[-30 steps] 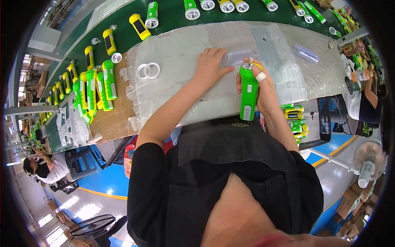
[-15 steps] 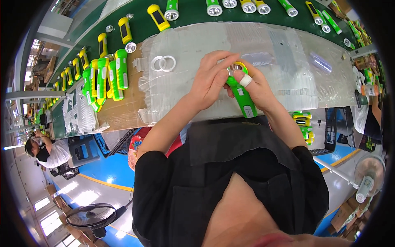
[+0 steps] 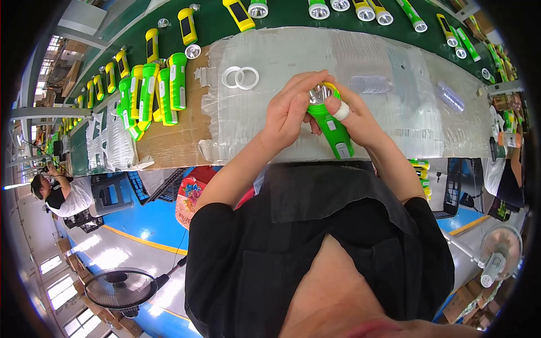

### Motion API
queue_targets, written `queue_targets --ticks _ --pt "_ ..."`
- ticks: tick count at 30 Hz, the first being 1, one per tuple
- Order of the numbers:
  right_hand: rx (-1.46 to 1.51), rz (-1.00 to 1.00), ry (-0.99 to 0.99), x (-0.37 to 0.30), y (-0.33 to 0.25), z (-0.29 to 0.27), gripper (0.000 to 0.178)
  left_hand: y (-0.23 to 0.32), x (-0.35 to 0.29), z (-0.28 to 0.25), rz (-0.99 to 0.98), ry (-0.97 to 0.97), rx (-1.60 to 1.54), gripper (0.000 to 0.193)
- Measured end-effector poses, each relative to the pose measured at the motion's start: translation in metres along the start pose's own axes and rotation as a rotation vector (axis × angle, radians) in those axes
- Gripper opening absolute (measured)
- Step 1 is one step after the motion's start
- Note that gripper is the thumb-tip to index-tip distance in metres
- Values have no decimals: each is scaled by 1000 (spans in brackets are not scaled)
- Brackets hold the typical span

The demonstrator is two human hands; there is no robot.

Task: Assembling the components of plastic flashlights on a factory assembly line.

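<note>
Over the front half of the worktop I hold a green flashlight (image 3: 335, 134), its wide head tipped away from me and its narrow tail toward my body. A shiny reflector (image 3: 320, 94) shows in the head, edged by a yellow strip. My right hand (image 3: 356, 117) wraps round the right side, its thumb, with a white bandage (image 3: 341, 111) on it, pressed against the head. My left hand (image 3: 288, 112) closes on the head from the left, its fingers reaching over the far rim. Some fingertips are hidden behind the flashlight.
Two white rings (image 3: 239, 78) overlap on the plastic-covered board (image 3: 293, 50). Stacks of clear discs (image 3: 371, 85) lie to the right. Left, green and yellow flashlights (image 3: 147, 93) are piled on cardboard. More flashlights (image 3: 319, 10) line the green bench behind. A fan (image 3: 121, 290) stands behind left.
My hands have shifted slightly on the flashlight's head, and more of the reflector shows between them. The whole view has swung a little, moving the bench items to the right.
</note>
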State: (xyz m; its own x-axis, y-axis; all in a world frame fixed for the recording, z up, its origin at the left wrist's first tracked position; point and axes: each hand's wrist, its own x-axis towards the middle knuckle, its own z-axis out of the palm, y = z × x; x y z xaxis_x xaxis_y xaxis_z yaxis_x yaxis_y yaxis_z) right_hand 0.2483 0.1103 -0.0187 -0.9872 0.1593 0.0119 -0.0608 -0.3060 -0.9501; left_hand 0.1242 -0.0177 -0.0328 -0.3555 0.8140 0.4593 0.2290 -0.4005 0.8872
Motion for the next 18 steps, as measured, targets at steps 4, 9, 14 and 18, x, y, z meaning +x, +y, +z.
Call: queue_targets --ticks 4,9,14,18 --pt "-27 21 37 2 -4 5 44 -15 -6 4 50 127 -62 43" --pt "-459 -12 152 6 -9 9 44 -29 -6 7 133 192 8 43" --pt "-343 23 174 7 -13 12 44 -21 -7 8 124 160 48 42" --pt "-337 -1 153 6 -13 14 42 -13 -7 7 143 137 75 43"
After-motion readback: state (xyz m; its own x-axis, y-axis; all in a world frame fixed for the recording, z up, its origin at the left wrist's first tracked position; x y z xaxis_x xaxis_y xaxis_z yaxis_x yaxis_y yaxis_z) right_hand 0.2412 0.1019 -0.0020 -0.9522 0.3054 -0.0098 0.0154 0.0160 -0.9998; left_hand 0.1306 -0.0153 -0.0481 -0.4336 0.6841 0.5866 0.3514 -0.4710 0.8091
